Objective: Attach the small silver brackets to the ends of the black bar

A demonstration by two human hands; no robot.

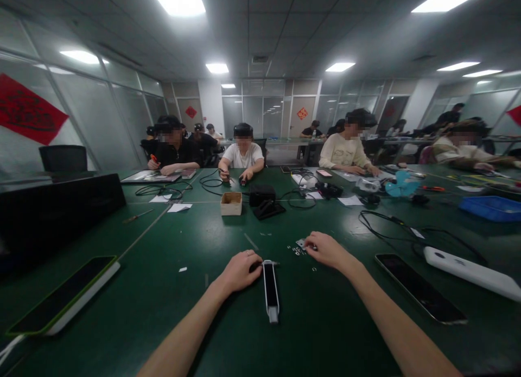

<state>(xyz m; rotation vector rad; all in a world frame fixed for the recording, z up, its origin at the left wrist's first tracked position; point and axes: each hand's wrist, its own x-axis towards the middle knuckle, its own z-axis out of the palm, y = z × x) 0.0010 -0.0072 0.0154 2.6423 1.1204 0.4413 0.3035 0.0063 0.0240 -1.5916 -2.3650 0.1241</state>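
Observation:
Near the table's middle, a narrow white-framed device [271, 290] with a dark face points toward me. My left hand [243, 271] is closed at its far end, the curled fingers against its left edge. A thin metallic piece lies across that end, partly covered by the fingers. Farther right, my right hand [325, 249] reaches down with finger and thumb pinched at the table. Whatever is in that pinch is too small to make out. Beside these fingertips are a small metal plate [300, 243] and a scatter of tiny shiny parts [297, 251].
A phone-like dark slab [419, 287] and a long white device [468, 271] lie right. A green-edged device [65, 295] is left. Ahead stand an open box [231, 204] and black cases [262, 197]. Cables, a blue tray [490, 209] and seated people surround the table.

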